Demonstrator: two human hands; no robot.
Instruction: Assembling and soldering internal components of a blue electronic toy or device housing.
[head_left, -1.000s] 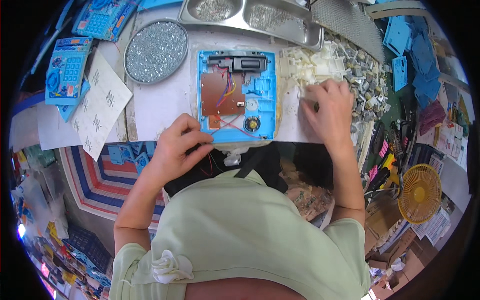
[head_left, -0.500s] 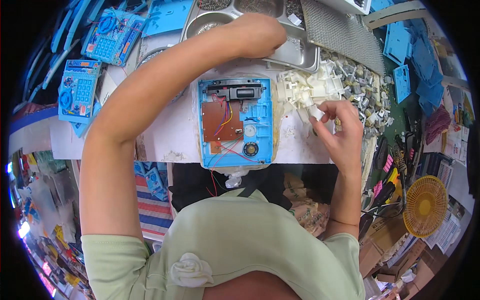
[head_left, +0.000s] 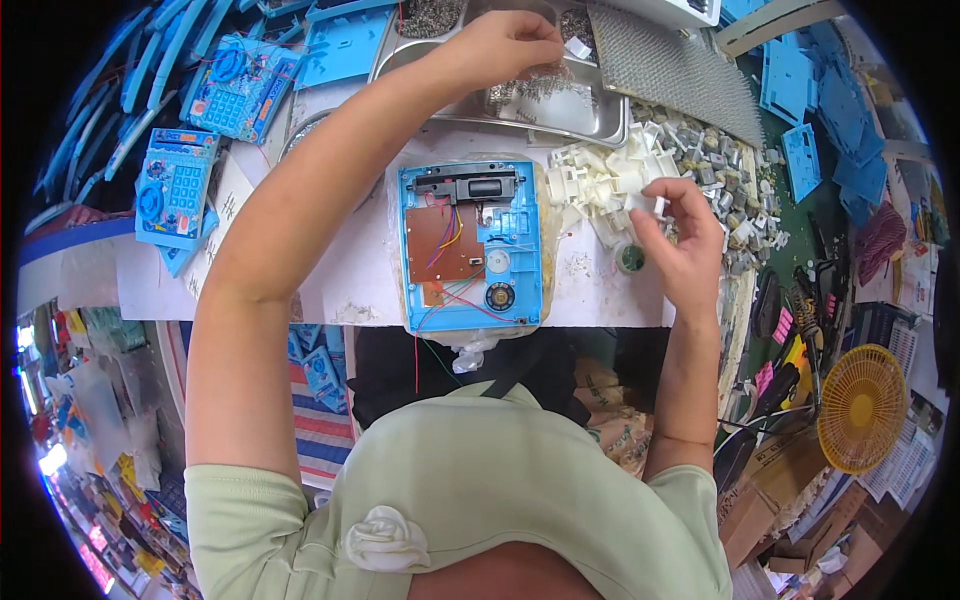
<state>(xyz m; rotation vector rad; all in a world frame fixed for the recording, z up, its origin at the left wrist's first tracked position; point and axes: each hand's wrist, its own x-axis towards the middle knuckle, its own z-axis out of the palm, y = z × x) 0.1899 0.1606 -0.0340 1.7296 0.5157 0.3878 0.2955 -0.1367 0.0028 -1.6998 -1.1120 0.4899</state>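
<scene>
An open blue plastic toy casing (head_left: pixel 470 245) lies on the white table, showing a brown circuit board, coloured wires and a small round speaker. My left hand (head_left: pixel 505 45) reaches far over it into a metal tray (head_left: pixel 575 105), fingertips pinched at small metal parts there. My right hand (head_left: pixel 680 240) is raised to the right of the casing, pinching a small white plastic piece (head_left: pixel 645 203). A heap of white plastic pieces (head_left: pixel 600 180) lies just left of that hand.
Grey metal-and-plastic parts (head_left: pixel 730 190) pile up at the right. Finished blue toy keypads (head_left: pixel 170 190) and blue panels lie at the left and top. A perforated metal sheet (head_left: pixel 670 70) sits beside the tray. A yellow fan (head_left: pixel 862 408) stands low at the right.
My left hand left the casing's lower edge and stretched up into the metal tray. My right hand lifted off the white pieces holding one of them.
</scene>
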